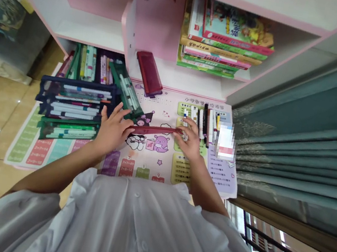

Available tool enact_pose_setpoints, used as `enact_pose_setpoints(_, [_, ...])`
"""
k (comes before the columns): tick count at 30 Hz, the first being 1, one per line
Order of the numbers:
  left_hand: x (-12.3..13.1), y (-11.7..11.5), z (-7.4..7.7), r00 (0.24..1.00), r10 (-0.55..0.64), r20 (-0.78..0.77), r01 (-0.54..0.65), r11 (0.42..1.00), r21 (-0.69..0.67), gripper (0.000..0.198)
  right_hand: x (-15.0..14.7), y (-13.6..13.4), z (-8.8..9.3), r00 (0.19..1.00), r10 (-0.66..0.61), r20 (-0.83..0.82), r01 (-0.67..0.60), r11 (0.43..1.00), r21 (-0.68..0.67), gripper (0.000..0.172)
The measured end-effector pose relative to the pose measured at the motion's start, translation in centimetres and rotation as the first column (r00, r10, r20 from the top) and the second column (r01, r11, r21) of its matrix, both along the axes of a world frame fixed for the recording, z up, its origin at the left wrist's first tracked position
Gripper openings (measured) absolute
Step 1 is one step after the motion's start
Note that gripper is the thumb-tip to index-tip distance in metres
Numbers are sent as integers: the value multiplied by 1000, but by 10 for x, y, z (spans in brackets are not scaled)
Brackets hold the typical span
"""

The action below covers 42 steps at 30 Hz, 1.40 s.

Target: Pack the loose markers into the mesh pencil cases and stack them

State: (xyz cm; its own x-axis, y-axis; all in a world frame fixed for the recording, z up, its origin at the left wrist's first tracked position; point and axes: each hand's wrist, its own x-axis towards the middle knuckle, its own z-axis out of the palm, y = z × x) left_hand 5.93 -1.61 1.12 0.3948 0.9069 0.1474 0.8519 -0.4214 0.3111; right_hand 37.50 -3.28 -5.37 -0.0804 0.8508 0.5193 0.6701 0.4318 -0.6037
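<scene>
A flat dark red pen case (156, 131) lies lengthwise across a pink cartoon desk mat (150, 157). My left hand (112, 129) grips its left end, fingers curled round it. My right hand (189, 139) holds its right end, thumb and fingers pinched on it. Just behind my right hand several loose markers and pens (203, 121) lie side by side on the mat. A green marker case (126, 90) leans open beside my left hand.
Stacked open marker cases (72, 107) fill the mat's left part. A second dark red case (149, 73) leans on the pink shelf (130, 28). Books (226, 36) are piled in the shelf. Teal curtains (303, 137) hang at right; tiled floor lies left.
</scene>
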Motion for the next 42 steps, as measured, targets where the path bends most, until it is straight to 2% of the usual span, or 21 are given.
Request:
enact_pose_setpoints(7, [19, 0, 7, 999, 7, 46, -7, 1000, 8, 17, -1, -1, 4, 999, 33, -29, -33, 999, 16, 19])
enact_pose_setpoints(9, [33, -2, 10, 995, -19, 93, 18, 1000, 7, 23, -3, -1, 4, 998, 62, -31, -62, 998, 7, 20])
enact_pose_setpoints(14, [86, -4, 13, 961, -203, 185, 202, 979, 24, 28, -5, -2, 7, 996, 91, -19, -92, 995, -38, 15])
enact_pose_setpoints(17, [112, -1, 11, 954, -219, 206, 222, 975, 9, 29, -3, -4, 8, 994, 106, -2, -106, 993, -48, 15])
enact_pose_setpoints(20, [126, 2, 8, 950, -228, 213, 236, 972, -13, 29, -1, -6, 9, 996, 90, 11, -89, 993, -82, 18])
enact_pose_setpoints(29, [131, 7, 11, 961, -186, 205, 200, 979, -47, 24, -1, -5, 9, 995, 96, 8, -95, 990, -99, 17])
enact_pose_setpoints(33, [129, 6, 11, 960, -190, 206, 212, 973, -92, 20, 0, -3, 8, 993, 115, -13, -116, 992, -55, 15])
enact_pose_setpoints(39, [123, 8, 10, 955, -217, 203, 246, 960, -130, 21, 0, -3, 10, 993, 114, -22, -116, 987, -113, 18])
enact_pose_setpoints(42, [120, 10, 12, 955, -216, 202, 249, 957, -151, 22, 0, -3, 9, 992, 127, -21, -128, 989, -74, 17])
